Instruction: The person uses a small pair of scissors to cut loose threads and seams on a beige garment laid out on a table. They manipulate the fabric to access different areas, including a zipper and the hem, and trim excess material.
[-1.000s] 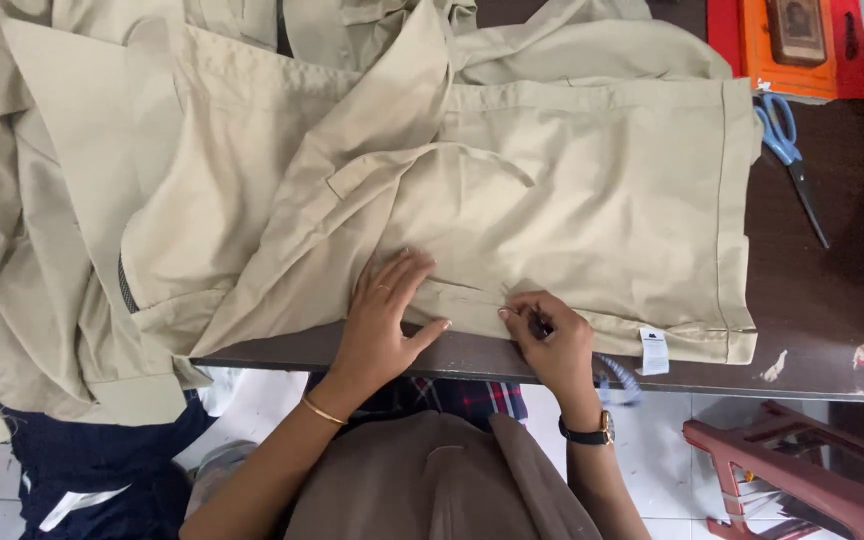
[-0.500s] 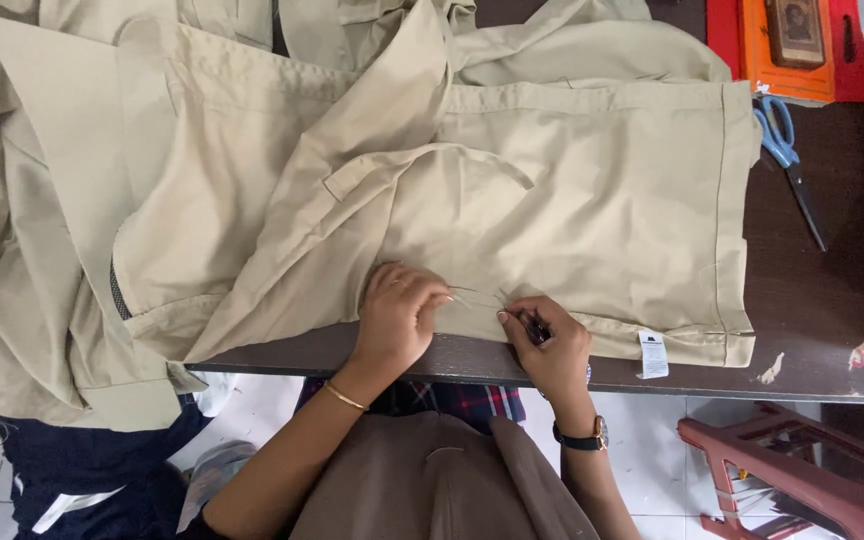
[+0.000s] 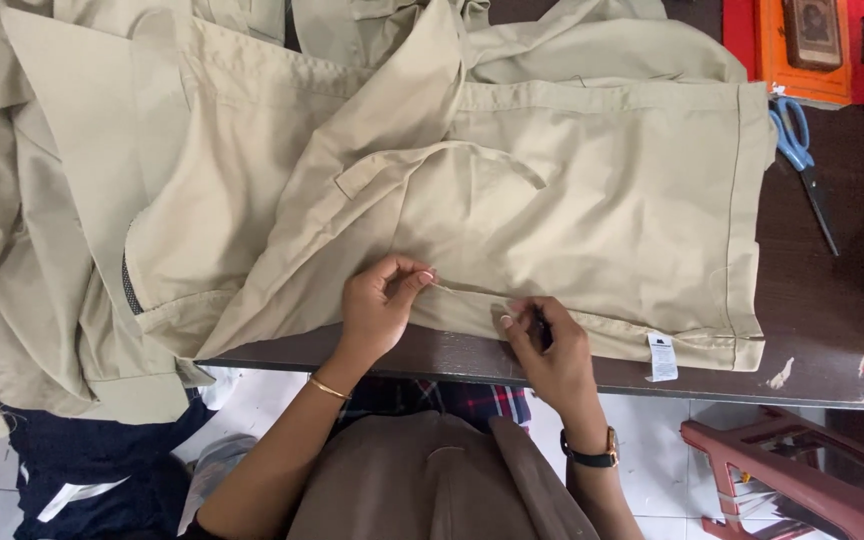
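Observation:
A beige garment (image 3: 592,210) lies spread on a dark table (image 3: 822,330). My left hand (image 3: 382,305) rests on its lower hem, thumb and forefinger pinched on a thin strand (image 3: 460,291) at the seam. My right hand (image 3: 550,350) sits a little to the right on the same hem. Its fingers are closed around a small dark tool (image 3: 540,325) that touches the cloth. A white label (image 3: 661,355) hangs from the hem further right.
More beige cloth (image 3: 42,250) is piled at the left and hangs over the table edge. Blue-handled scissors (image 3: 802,150) lie at the right. An orange box (image 3: 802,50) sits at the far right corner. A red stool (image 3: 802,470) stands on the floor.
My left hand lay flat with spread fingers on the cloth; it has drawn its fingers into a pinch at the seam. My right hand has shifted slightly right along the hem.

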